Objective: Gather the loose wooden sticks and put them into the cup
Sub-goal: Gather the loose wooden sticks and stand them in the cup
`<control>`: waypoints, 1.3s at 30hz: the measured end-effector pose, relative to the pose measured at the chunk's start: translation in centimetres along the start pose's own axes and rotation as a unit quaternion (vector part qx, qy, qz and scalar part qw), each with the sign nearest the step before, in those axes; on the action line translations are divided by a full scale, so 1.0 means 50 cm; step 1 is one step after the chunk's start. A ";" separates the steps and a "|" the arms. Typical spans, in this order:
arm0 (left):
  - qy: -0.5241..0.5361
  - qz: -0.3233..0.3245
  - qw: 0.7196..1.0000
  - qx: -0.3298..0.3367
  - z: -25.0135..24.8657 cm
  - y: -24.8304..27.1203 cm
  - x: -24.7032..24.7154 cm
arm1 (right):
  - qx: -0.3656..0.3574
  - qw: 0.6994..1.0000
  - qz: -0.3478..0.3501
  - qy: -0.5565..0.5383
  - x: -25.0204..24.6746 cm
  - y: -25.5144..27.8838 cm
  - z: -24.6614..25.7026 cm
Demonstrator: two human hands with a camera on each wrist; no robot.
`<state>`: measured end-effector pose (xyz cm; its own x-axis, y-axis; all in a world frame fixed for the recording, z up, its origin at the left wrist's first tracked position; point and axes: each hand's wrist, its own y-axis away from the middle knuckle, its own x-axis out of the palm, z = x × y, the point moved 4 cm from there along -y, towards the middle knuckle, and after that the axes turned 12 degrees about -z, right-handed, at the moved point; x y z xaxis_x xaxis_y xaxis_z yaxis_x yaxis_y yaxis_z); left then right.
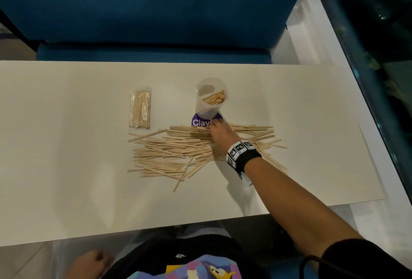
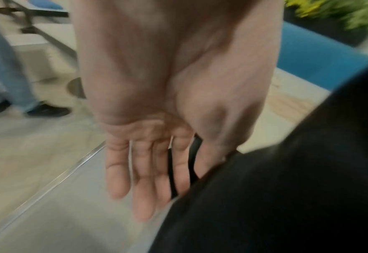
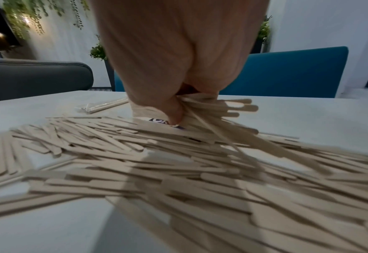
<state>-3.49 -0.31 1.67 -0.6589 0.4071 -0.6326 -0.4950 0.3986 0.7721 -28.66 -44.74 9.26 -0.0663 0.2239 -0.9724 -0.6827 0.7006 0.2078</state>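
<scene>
A wide heap of loose wooden sticks (image 1: 178, 151) lies on the white table, mostly parallel. Behind it stands a clear plastic cup (image 1: 210, 97) with several sticks leaning inside, set on a purple round label (image 1: 201, 122). My right hand (image 1: 219, 130) reaches over the far edge of the heap, just in front of the cup. In the right wrist view its fingers (image 3: 170, 111) curl round a bundle of sticks (image 3: 222, 109), lifted slightly off the pile. My left hand (image 1: 89, 263) hangs below the table's near edge by my lap, with straight fingers (image 2: 144, 179) holding nothing.
A sealed clear packet of sticks (image 1: 140, 107) lies to the left of the cup. A blue sofa (image 1: 156, 6) stands behind the table. A glass pane (image 1: 374, 56) runs along the right side. The table (image 1: 66, 167) has bare surface left of the heap.
</scene>
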 end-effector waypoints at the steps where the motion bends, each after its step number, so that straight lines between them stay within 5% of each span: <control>1: 0.005 0.008 1.000 0.029 -0.019 0.010 -0.016 | 0.003 1.000 -0.002 -0.008 -0.009 0.004 -0.001; 3: -0.034 0.056 0.995 0.081 -0.068 0.021 -0.065 | 0.027 0.998 -0.009 -0.050 -0.029 0.013 -0.002; 6: 0.042 0.097 0.984 0.140 -0.211 0.045 -0.176 | 0.044 0.990 -0.018 -0.130 -0.066 0.026 0.008; 9: 0.193 -0.018 0.955 0.226 -0.366 0.039 -0.282 | 0.056 0.983 -0.016 -0.173 -0.092 0.034 0.036; 12: 0.377 -0.093 0.892 0.230 -0.494 0.017 -0.352 | 0.031 0.976 -0.017 -0.213 -0.108 0.037 0.085; 17: 0.593 0.010 0.779 0.204 -0.641 0.013 -0.376 | 0.014 0.949 -0.015 -0.314 -0.126 0.041 0.166; 20: 0.673 0.002 0.719 0.174 -0.664 0.028 -0.380 | 0.031 0.934 -0.017 -0.355 -0.122 0.035 0.191; 22: 0.687 -0.018 0.708 0.163 -0.669 0.027 -0.386 | 0.043 0.940 -0.013 -0.337 -0.118 0.027 0.201; 27: 0.615 -0.022 0.766 0.188 -0.676 0.026 -0.391 | 0.076 0.969 -0.046 -0.231 -0.123 -0.009 0.176; 29: 0.648 0.012 0.736 0.197 -0.629 -0.004 -0.408 | 0.070 0.954 -0.032 -0.290 -0.132 -0.050 0.212; 31: 0.684 0.068 0.703 0.186 -0.631 -0.003 -0.394 | 0.139 0.891 -0.068 -0.428 -0.154 -0.045 0.187; 32: 0.680 0.089 0.708 0.167 -0.631 -0.005 -0.381 | 0.184 0.836 -0.096 -0.509 -0.168 -0.045 0.174; 36: 0.561 0.198 0.796 0.112 -0.659 0.000 -0.308 | 0.234 0.597 -0.176 -0.747 -0.228 -0.031 0.136; 39: 0.564 0.296 0.766 0.090 -0.692 0.028 -0.288 | 0.201 0.518 -0.221 -0.802 -0.261 -0.024 0.128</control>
<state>-14.28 -34.04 14.00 -0.8582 -0.3680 0.3579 0.0981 0.5667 0.8181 -22.30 -44.16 22.39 0.9412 0.0306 0.3365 -0.1454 0.9356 0.3217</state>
